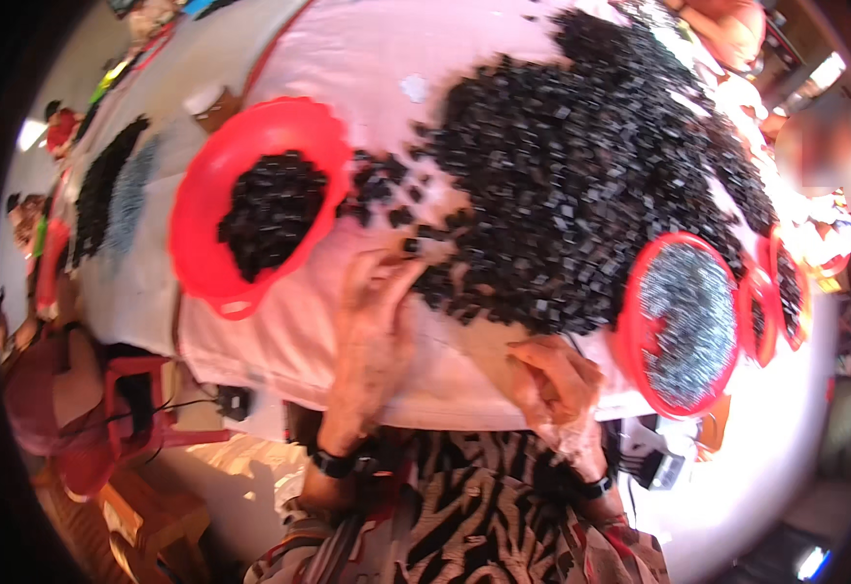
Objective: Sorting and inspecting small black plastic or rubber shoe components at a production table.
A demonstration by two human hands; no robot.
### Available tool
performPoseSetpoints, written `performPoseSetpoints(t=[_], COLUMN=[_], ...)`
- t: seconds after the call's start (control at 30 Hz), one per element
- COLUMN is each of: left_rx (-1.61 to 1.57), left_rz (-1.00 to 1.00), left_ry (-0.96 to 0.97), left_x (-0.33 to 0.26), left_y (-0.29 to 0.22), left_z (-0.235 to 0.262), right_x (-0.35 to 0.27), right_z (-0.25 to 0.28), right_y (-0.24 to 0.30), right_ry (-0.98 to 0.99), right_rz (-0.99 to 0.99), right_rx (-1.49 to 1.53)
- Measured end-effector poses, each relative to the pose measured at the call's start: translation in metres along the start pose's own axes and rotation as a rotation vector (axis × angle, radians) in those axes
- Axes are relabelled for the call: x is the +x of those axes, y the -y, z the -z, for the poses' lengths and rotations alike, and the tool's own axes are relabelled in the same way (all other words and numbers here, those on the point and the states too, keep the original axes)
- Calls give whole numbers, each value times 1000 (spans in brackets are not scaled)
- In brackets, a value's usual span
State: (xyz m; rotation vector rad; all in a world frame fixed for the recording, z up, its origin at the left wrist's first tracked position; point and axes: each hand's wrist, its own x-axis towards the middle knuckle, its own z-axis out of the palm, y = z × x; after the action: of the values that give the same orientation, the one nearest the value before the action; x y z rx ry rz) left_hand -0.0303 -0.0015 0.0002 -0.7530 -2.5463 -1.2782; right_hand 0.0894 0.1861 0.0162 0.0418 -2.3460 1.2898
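My left hand (375,302) reaches over the pink cloth at the near edge of a large heap of small black pieces (562,195). Its thumb and fingertips come together around what looks like one small black piece (411,245). Closer to the table's front edge, my right hand (557,382) has its fingers curled in; anything inside it is hidden. Left of my left hand stands a red plastic basin (195,214), partly filled with the same black pieces. Loose pieces (379,180) lie between this basin and the heap.
A red bowl (630,326) of small silvery metal parts (690,326) sits right of my right hand, with smaller red containers (758,316) beyond. Another person (732,29) is at the far right. A red plastic chair (133,389) stands at left. Dark and grey piles lie on the left cloth.
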Motion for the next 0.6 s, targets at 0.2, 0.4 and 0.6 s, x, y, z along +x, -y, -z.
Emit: performPoseSetpoints(t=[0.2, 0.4, 0.6], left_rx=[-41, -69, -152], left_rz=[46, -52, 51], left_ry=[10, -33, -43], left_x=[0, 2, -2], left_y=[0, -1, 3], left_z=[4, 2, -1], right_x=[-8, -5, -4], right_z=[40, 117, 121], right_y=[10, 9, -20], right_ry=[-58, -359, -34], right_rz=[-106, -295, -285], right_rx=[-23, -276, -510])
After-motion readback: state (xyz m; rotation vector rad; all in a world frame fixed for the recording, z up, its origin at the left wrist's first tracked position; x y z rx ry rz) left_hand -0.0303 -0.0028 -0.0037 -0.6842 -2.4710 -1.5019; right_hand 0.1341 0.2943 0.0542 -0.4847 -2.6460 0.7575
